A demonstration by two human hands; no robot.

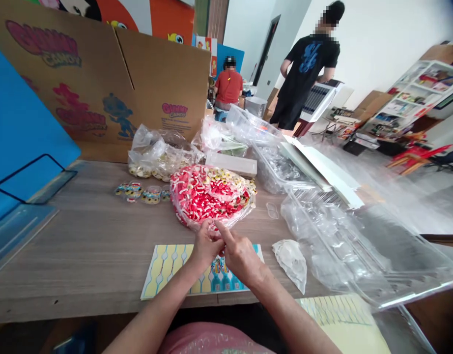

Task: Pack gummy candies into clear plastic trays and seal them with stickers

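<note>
**Both hands at the near edge of the candy bag**

What the fingers pinched was hard to make out: the two hands met over the bag's near rim and covered it, so whether they gripped plastic or a single sweet could not be told. The left hand (pixel 205 246) was curled, fingertips on the clear bag of red and white candy (pixel 212 196). The right hand (pixel 239 255) lay beside it, touching it, forefinger stretched onto the same rim. The bag sat mid-counter (pixel 94 246), just beyond a sticker sheet (pixel 167 268) partly hidden under both wrists. Small packed candies (pixel 143 191) lay left of it.
</note>
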